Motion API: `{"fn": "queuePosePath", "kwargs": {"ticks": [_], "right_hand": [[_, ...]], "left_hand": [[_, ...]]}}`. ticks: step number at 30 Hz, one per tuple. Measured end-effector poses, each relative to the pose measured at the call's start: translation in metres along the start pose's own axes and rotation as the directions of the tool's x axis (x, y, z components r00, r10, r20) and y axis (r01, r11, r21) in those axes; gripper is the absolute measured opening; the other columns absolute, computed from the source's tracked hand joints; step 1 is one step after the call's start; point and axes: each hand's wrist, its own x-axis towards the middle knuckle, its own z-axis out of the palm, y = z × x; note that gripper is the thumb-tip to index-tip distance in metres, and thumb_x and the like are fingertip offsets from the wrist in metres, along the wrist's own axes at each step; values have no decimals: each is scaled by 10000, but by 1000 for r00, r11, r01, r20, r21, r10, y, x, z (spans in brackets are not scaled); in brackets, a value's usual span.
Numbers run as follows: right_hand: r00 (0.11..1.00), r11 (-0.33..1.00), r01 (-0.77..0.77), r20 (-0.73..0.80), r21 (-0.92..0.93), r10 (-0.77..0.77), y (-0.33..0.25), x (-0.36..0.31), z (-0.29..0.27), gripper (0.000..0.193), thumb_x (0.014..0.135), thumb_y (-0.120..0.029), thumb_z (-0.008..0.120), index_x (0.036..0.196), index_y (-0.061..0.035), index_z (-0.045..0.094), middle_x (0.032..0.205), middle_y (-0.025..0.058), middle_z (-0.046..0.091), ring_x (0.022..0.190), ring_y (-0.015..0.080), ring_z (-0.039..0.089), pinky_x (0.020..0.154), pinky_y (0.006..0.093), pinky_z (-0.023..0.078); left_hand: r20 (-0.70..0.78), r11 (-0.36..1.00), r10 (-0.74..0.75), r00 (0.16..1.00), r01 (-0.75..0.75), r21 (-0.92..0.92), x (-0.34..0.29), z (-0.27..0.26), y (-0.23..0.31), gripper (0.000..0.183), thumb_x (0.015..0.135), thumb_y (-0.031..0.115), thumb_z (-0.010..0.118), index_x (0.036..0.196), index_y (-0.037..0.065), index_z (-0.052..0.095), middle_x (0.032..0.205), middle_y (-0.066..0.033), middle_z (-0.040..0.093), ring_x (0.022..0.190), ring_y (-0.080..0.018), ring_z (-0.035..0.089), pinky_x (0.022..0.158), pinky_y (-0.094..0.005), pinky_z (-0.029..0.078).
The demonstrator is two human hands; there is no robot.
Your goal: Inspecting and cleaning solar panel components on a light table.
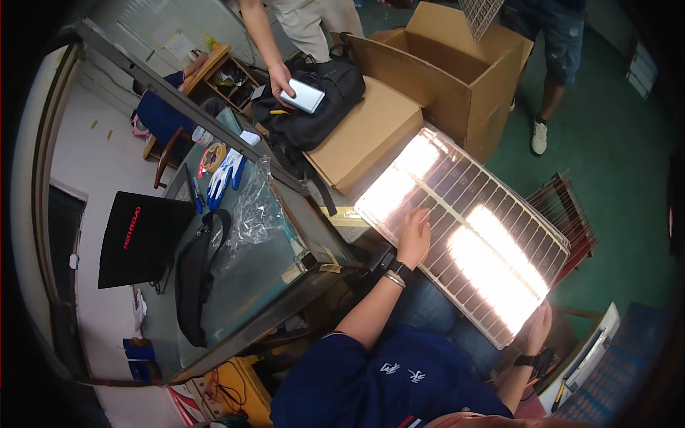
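A large, clear plastic tray (449, 246) with two rows of narrow slots lies tilted over my lap, with bright light glaring off its surface. My left hand (414, 239) is closed on the tray's left edge, its fingers reaching over the top face. At the lower right corner, my right hand (541, 324) grips the tray's rim, with some of its fingers hidden. The glare hides whether anything sits in the slots.
Beyond the tray stand an open cardboard box (457, 93) and a flat carton (374, 132) bearing a black backpack (335, 85). Another person's hand (280, 82) holds a silvery slab. At left, a glass-topped table (264, 285) carries a laptop (143, 239), gloves (227, 178) and plastic film.
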Motion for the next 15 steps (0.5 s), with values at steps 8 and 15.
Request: {"fn": "queuePosePath", "kwargs": {"ticks": [8,15], "right_hand": [[1000,997,-24,-6,77,24,6,4,2,330,949,-207,457,1206,-7,512,736,-61,471,580,5,377,478,156,319],[1000,999,18,5,-34,-18,2,4,5,334,945,-219,466,1195,-4,519,794,-62,513,611,5,393,494,157,306]], "left_hand": [[33,1000,-16,999,16,-15,2,0,-11,262,818,-4,501,1076,0,544,1157,-204,481,1061,-332,504,913,-357,428],[12,989,-120,993,121,-82,8,-9,-2,271,822,30,513,1088,39,563,1178,-173,486,1092,-304,497,933,-358,400]]}}
